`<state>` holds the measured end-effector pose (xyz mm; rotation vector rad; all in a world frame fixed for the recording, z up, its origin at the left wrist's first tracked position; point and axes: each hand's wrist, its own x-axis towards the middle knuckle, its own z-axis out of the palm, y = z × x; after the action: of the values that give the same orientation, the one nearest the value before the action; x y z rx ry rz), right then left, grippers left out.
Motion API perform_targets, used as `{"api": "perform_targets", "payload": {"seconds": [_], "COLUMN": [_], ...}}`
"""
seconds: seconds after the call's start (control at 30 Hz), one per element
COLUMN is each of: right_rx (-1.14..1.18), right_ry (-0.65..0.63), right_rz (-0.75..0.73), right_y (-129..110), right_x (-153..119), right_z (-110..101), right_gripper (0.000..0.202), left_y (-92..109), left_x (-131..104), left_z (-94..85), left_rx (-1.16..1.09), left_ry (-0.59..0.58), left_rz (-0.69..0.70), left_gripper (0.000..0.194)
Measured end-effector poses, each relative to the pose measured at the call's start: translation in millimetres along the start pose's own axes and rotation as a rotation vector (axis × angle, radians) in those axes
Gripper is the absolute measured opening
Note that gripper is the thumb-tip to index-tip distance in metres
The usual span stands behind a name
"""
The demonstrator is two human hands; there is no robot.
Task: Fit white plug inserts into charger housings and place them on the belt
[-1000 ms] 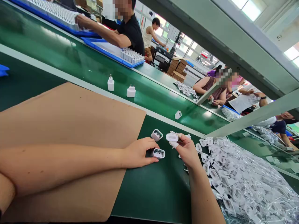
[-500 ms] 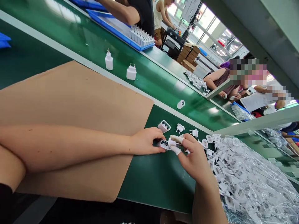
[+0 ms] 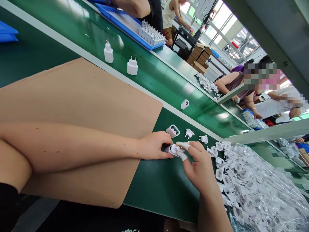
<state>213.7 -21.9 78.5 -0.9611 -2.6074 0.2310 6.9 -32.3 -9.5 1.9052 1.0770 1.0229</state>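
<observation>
My left hand (image 3: 154, 145) rests on the green desk (image 3: 154, 190) at the edge of the cardboard sheet (image 3: 79, 96). Its grip is closed around a white shell (image 3: 172, 149), pinning it on its side with the open end toward my right. My right hand (image 3: 200, 166) comes in from the other side with taped fingertips (image 3: 182, 145) pinched on a small white cap, which I press against the mouth of the shell. The two parts touch there, between my hands; my fingers hide the seam, so I cannot tell whether the cap has seated.

A second shell (image 3: 173, 130) lies open-mouthed just beyond my left knuckles. Two loose plug pieces (image 3: 189, 133) with prongs lie near it, and to the right a heap of parts (image 3: 243, 180) spreads over clear plastic. On the belt (image 3: 154, 80) beyond the desk stand two finished chargers (image 3: 132, 66), prongs up, with a lone shell (image 3: 184, 104) further along. Across the belt another person's arm reaches over a blue tray (image 3: 125, 24) of chargers.

I judge I am in the middle of fitting the cap into the shell. The next move calls for a firm, square push with the right fingers while the left holds the shell from sliding. A tilted cap could jam at one edge.
</observation>
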Motion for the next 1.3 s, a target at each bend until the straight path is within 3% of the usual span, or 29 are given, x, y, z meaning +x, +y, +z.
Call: {"api": "perform_targets", "payload": {"seconds": [0.2, 0.47, 0.63, 0.7, 0.8, 0.87, 0.93, 1.03, 1.1, 1.2, 1.3], "right_rx": [-0.076, -0.209, -0.211, -0.157, 0.108, 0.327, 0.437, 0.357, 0.213, -0.02, -0.122], "right_ry": [-0.046, 0.016, -0.029, -0.053, -0.064, -0.032, 0.047, 0.153, 0.165, 0.144, 0.089], "right_rz": [-0.014, -0.017, 0.072, 0.155, 0.304, 0.391, 0.446, 0.404, 0.324, 0.268, 0.289], "right_y": [-6, -11, -11, -9, 0, 11, 25, 49, 64, 81, 93], "right_x": [2, 1, 4, 4, 5, 8, 12, 17, 16, 14, 12], "right_z": [5, 13, 14, 14, 13, 11, 10, 13, 21, 40, 56], "right_gripper": [0.024, 0.022, 0.02, 0.018, 0.014, 0.031, 0.049, 0.049, 0.047, 0.048, 0.047], "left_y": [-1, -1, 1, 2, 9, 16, 21, 12, -9, -50, -84], "left_x": [0, 0, 0, 2, 2, 0, -1, 11, 32, 76, 116], "left_z": [0.6, 1.1, 0.5, 0.3, -1.7, -6.1, -14.6, -37.1, -57.7, -94.2, -129.0], "left_rx": [-0.006, 0.001, 0.016, 0.035, 0.072, 0.067, 0.048, 0.069, 0.128, 0.221, 0.295], "left_ry": [0.008, 0.013, 0.017, 0.012, -0.014, -0.01, 0.065, 0.286, 0.428, 0.602, 0.687], "left_rz": [0.006, 0.005, -0.017, -0.046, -0.081, -0.046, 0.036, 0.088, 0.007, -0.238, -0.413], "left_gripper": [0.021, 0.02, 0.021, 0.022, 0.024, 0.023, 0.023, 0.028, 0.032, 0.032, 0.023]}}
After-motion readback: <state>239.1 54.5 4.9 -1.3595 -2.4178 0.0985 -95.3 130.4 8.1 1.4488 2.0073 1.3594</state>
